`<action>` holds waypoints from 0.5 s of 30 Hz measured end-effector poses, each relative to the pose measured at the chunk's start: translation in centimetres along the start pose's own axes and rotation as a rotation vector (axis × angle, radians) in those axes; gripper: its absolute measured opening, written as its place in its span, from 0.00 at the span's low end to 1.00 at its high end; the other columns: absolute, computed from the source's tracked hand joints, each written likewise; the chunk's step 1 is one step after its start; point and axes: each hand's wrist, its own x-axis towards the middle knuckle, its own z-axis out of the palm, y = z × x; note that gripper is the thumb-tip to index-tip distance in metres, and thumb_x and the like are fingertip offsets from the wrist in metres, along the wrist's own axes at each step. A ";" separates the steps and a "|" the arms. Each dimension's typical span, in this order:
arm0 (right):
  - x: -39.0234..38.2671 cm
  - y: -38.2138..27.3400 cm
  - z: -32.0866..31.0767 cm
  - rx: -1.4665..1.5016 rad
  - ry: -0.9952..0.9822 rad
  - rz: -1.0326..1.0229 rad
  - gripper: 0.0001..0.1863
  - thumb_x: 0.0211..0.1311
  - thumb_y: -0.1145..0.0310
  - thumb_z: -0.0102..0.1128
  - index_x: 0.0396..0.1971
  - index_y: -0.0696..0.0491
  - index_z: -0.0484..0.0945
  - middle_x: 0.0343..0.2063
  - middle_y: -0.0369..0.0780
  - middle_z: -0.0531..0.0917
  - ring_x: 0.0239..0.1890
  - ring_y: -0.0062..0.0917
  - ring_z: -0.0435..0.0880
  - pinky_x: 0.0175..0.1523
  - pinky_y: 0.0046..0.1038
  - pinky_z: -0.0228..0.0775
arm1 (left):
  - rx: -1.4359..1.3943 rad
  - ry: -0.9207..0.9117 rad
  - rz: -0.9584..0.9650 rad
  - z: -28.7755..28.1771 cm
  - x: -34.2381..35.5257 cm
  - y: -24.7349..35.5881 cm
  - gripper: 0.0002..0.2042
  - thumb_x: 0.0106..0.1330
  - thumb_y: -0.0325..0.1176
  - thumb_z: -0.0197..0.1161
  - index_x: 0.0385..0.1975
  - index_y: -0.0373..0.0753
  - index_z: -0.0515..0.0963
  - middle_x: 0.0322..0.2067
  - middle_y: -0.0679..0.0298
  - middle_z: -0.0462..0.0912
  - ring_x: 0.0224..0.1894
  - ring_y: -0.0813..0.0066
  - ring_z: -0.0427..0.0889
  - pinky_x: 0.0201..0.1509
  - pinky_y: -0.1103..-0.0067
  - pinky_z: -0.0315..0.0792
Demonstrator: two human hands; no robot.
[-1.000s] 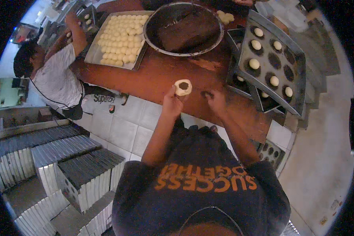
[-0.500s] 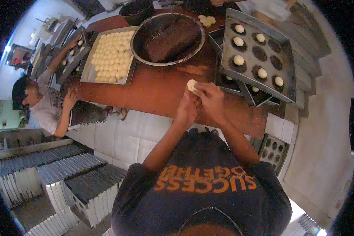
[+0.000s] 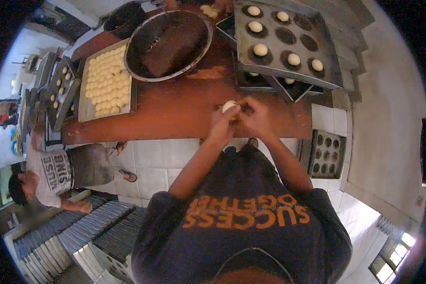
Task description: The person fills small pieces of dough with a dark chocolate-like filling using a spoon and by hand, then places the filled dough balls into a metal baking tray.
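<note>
A pale dough ball sits in the fingers of my left hand, above the near part of the brown table. My right hand is closed against the ball's right side, its fingertips pinching at the dough. Beyond my hands, to the left, stands a wide metal bowl with a dark brown mass in it. Left of that, a rectangular tray is filled with rows of pale dough balls. Ahead to the right, a metal baking pan with round dark wells carries several dough balls, one to a well.
More pans are stacked under the baking pan. Another welled pan lies low at the right. A dark tub stands behind the bowl. At the left, a co-worker is near stacked trays; pans with dough stand beyond.
The whole view has shifted. My left thumb now lies over the dough ball, and my right fingers have moved to its side. The co-worker has moved from the table toward the stacked trays.
</note>
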 end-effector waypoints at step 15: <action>-3.2 7.1 -11.9 -0.152 0.377 -0.471 0.10 0.40 0.77 0.59 0.28 0.56 0.74 0.27 0.41 0.75 0.30 0.33 0.74 0.37 0.28 0.67 | -0.313 -0.093 0.021 12.0 2.9 -10.7 0.11 0.60 0.36 0.56 0.38 0.37 0.70 0.33 0.65 0.75 0.36 0.74 0.74 0.39 0.79 0.71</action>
